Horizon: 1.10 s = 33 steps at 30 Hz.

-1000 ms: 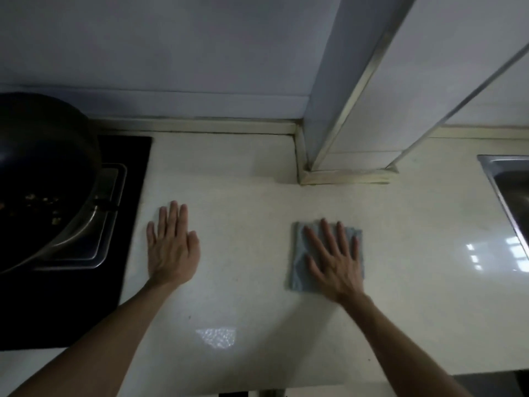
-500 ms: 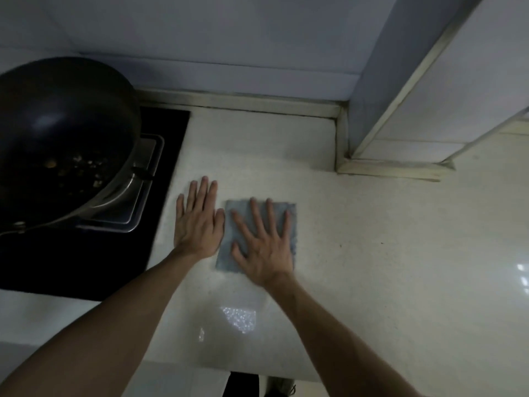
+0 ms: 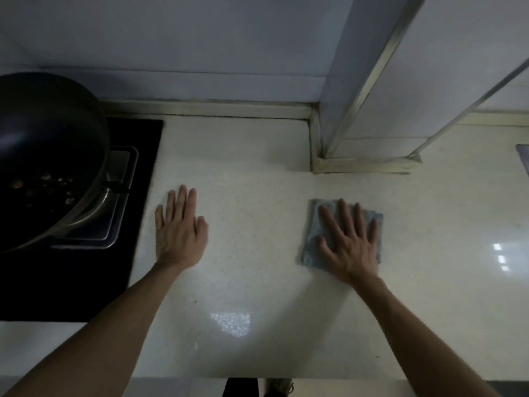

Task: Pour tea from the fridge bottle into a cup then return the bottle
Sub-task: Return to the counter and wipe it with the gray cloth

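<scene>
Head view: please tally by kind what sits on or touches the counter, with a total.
Hands: 2, the left hand flat on the bare counter, the right hand flat on the cloth.
Cloths: 1, a grey-blue cloth.
Pans: 1, a dark pan on the stove.
Stoves: 1.
Total: 5. No bottle or cup shows.
</scene>
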Available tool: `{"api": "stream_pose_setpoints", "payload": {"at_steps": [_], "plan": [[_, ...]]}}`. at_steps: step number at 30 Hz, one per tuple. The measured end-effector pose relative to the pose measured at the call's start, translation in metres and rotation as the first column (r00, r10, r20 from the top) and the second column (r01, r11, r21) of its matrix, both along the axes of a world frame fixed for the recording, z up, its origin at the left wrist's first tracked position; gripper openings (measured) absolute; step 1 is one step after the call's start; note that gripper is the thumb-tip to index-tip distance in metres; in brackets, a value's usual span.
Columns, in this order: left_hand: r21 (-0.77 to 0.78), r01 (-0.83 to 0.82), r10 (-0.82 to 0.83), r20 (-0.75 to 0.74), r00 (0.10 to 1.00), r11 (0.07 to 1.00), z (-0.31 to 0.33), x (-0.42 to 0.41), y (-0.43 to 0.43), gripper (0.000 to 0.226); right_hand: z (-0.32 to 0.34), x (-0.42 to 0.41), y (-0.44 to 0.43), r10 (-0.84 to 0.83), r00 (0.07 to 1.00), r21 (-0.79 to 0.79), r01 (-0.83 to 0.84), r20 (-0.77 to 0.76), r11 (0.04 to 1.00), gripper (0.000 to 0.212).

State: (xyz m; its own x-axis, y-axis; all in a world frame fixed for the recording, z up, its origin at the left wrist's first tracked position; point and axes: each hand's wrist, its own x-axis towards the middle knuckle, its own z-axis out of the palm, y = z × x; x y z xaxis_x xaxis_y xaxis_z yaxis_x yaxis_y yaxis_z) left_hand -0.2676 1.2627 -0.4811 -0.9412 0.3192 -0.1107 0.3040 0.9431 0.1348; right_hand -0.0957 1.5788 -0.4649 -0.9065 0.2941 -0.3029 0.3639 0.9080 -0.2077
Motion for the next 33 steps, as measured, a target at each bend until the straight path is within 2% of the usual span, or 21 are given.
{"api": "stream_pose_setpoints", "payload": {"at_steps": [3,8,15,20,25,28,33], "plan": [[-0.012,-0.006,0.006,0.000,1.000,1.000,0.001,0.000,0.000,0.069,-0.002,-0.052,-0.022,-0.017,1.000,-0.010,0.017,-0.023,1.000,0.095],[-0.029,-0.004,0.004,-0.002,1.000,1.000,-0.001,-0.001,-0.002,0.071,-0.006,-0.110,-0.094,0.087,0.996,0.008,-0.087,-0.031,0.996,0.085],[-0.022,0.009,-0.009,-0.009,1.000,1.000,-0.002,-0.001,-0.001,0.071,-0.010,-0.059,-0.172,0.266,0.954,-0.057,-0.276,-0.139,0.960,0.076],[-0.020,0.023,-0.023,-0.009,1.000,1.000,-0.002,-0.001,-0.002,0.070,-0.008,-0.003,-0.147,0.284,0.945,-0.093,-0.301,-0.162,0.949,0.071],[-0.013,0.021,-0.021,-0.006,1.000,1.000,-0.004,-0.003,-0.003,0.070,-0.007,0.020,-0.067,0.109,0.992,-0.025,-0.111,-0.070,0.994,0.077],[-0.011,0.012,-0.013,-0.009,1.000,1.000,-0.004,-0.001,-0.002,0.070,-0.003,0.011,-0.033,0.017,0.999,-0.013,-0.017,-0.049,1.000,0.078],[-0.014,-0.005,0.005,-0.004,1.000,1.000,-0.001,0.000,0.000,0.069,-0.002,-0.040,-0.033,0.027,0.999,-0.002,-0.027,-0.041,1.000,0.086]]}}
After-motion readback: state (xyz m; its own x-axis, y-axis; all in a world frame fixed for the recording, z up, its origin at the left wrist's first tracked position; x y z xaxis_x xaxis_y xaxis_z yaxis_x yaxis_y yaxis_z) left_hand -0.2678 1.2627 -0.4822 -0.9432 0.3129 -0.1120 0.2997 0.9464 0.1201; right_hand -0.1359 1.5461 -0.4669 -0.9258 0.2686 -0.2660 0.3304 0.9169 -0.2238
